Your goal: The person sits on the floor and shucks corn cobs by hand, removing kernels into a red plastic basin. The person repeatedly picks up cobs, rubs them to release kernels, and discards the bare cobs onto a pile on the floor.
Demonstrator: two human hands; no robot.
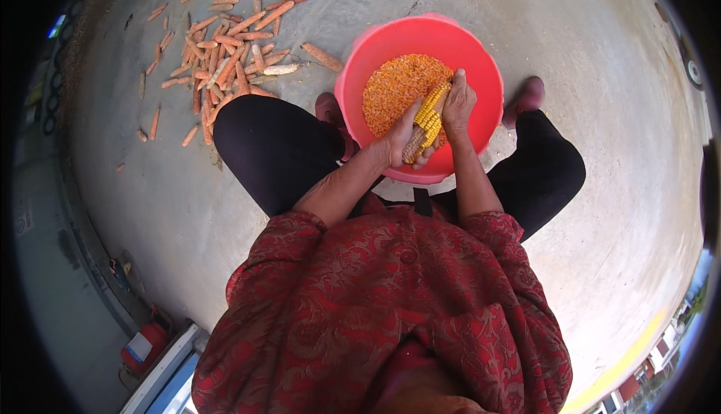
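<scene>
A partly shelled ear of corn slants between my two hands, with yellow kernels in rows and a bare patch at its lower end. Cradled underneath, my left hand grips the lower end, its fingertips showing past the ear. My right hand presses along the upper right side, thumb up. A brownish bare surface shows beside the right palm; I cannot tell whether it belongs to this ear or to a second cob. Directly below is a red plastic basin, with loose orange-yellow corn kernels heaped toward its left side.
Bare corn cobs lie in a loose pile on the concrete floor, left of the basin. One cob rests close to the rim. My knees flank the basin. A red container stands at the lower left, by a framed edge.
</scene>
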